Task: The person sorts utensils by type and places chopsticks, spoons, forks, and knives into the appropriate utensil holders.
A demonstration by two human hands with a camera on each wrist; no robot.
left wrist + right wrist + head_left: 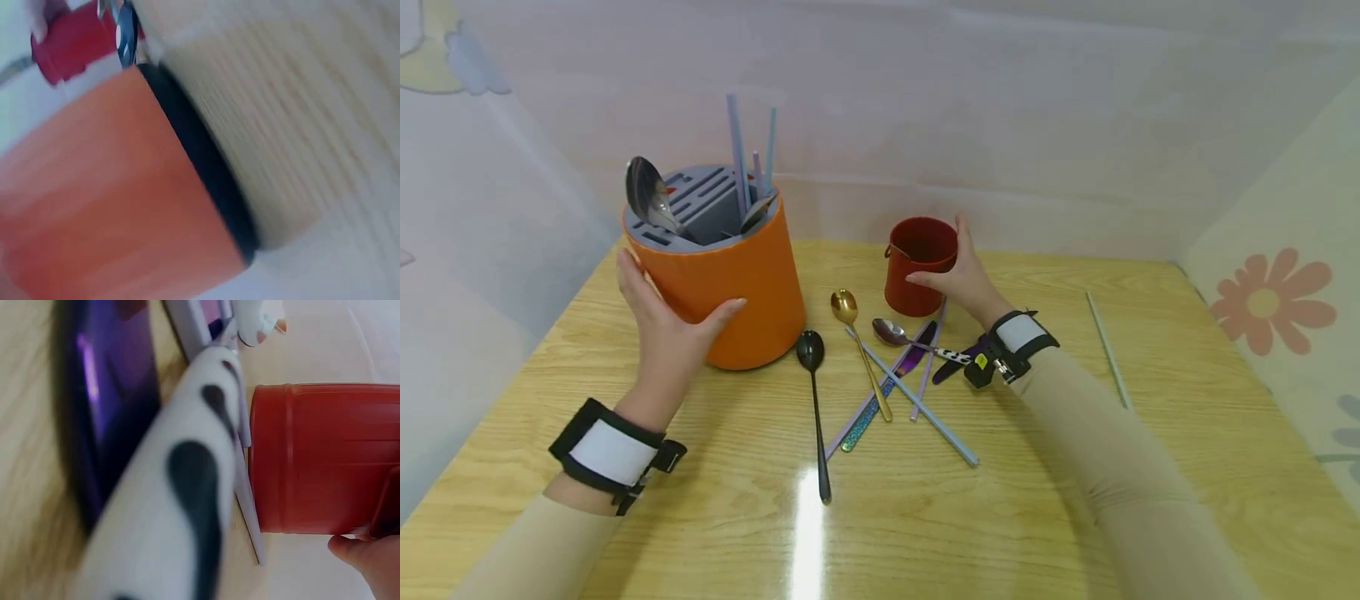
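Orange plastic, round and tapered, the cutlery holder (730, 283) is standing at centre left of the head view, tilting slightly toward the left, with a grey slotted insert on top that is carrying a silver spoon (647, 200) and several pale blue chopsticks (739, 158). In the left wrist view its side (106, 200) is filling the lower left of the frame, ending in a black base ring. The left hand (662, 325) is cupping the holder's near side, thumb and fingers curling around the wall. Right of centre, the right hand (966, 279) is wrapping around a dark red plastic cup (917, 262), fingers on its rim and side; the right wrist view is showing the cup's ribbed wall (325, 456) at right. Between the two vessels, loose cutlery is lying scattered on the pale wooden table (1075, 467): a gold spoon (857, 342), a black long-handled spoon (815, 400) and more chopsticks.
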